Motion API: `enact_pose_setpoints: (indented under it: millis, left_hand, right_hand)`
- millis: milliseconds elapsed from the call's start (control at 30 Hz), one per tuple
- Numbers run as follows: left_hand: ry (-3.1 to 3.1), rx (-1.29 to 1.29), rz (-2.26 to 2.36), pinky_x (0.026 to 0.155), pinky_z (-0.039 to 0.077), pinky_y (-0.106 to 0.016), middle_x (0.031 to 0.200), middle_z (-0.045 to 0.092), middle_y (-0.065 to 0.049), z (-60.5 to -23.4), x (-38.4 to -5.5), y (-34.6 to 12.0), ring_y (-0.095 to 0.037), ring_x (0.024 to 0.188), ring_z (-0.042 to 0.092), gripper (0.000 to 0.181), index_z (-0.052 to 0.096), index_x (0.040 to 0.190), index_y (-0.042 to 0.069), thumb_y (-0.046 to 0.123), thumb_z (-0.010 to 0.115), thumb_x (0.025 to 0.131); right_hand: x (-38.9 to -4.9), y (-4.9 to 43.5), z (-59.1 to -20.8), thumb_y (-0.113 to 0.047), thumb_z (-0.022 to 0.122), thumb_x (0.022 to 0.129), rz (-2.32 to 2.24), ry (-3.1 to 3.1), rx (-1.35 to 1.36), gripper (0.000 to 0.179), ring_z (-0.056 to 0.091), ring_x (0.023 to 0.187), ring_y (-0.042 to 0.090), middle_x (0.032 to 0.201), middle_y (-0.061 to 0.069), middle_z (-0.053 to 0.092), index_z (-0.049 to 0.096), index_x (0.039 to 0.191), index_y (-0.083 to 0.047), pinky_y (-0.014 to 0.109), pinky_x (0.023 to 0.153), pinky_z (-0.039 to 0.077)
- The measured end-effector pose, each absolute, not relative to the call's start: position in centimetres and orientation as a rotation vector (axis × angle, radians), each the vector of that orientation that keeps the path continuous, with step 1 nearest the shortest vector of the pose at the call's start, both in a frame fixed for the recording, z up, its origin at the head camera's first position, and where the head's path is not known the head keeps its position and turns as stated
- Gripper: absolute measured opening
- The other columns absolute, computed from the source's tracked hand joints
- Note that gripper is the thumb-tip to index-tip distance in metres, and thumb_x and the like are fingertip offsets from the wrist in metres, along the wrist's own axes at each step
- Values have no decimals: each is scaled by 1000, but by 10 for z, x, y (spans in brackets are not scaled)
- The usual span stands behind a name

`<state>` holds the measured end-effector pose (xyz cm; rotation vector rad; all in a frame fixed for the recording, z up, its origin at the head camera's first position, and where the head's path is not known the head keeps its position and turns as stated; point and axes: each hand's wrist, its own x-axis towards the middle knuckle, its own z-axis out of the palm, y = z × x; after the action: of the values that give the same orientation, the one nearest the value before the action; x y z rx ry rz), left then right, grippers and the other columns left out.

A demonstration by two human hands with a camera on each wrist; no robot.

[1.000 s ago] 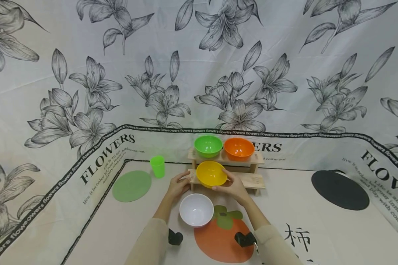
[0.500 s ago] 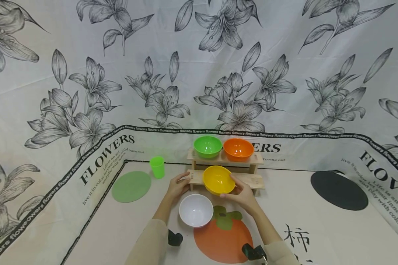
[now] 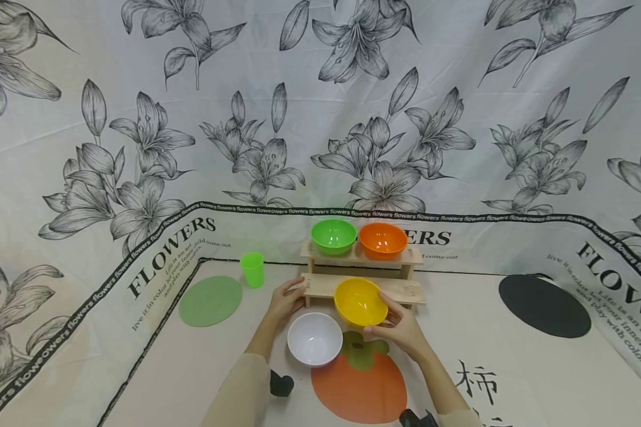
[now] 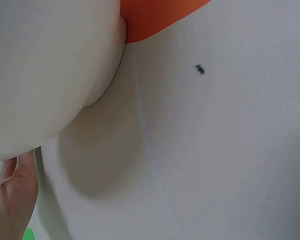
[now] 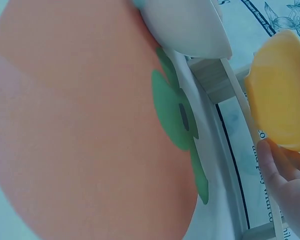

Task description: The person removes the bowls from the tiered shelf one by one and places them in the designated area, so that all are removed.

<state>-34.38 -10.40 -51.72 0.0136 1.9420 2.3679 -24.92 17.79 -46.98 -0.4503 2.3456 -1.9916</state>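
A yellow bowl [image 3: 360, 301] is held by its right side in my right hand [image 3: 406, 329], thumb below the near side and fingers at the rim. The bowl tilts toward me, in front of the lower step of a two-step wooden rack [image 3: 320, 286]. My left hand [image 3: 285, 299] holds the left end of that step; its fingertips are partly hidden. A white bowl [image 3: 315, 339] sits on the table between my forearms. On the top step stand a green bowl [image 3: 333, 237] and an orange bowl [image 3: 383, 241]. The right wrist view shows the yellow bowl [image 5: 280, 95] close up.
A green cup [image 3: 253, 270] stands left of the rack, near a round green mat [image 3: 210, 301]. A dark round mat [image 3: 545, 305] lies at the right. The tablecloth has a printed orange persimmon [image 3: 359, 388], and a flowered cloth hangs behind.
My right hand has drawn the yellow bowl off the lower step, toward me and to the right. My left hand has stayed at the rack's left end.
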Motion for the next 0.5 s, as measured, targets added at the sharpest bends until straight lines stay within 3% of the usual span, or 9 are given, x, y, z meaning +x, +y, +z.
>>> enact_pose_setpoints:
  millis: [233,500]
  left_hand:
    - [1938,24,2365,96,48,-43,129,50,-32,-517,-343,-105,-36,118,52,41,49,133,-3,4,57,93]
    - [1930,21,2358,98,46,-44,131,47,-32,-518,-344,-105,-38,121,50,42,49,133,-3,7,58,94]
  right_hand:
    - [-242,182,-472,-6,78,76,-1990,2318,-421,86,46,121,43,148,26,29,27,145,3,37,96,50]
    - [-234,185,-477,-1,75,77,-1990,2279,-455,84,47,120,45,148,28,28,26,145,6,34,92,52]
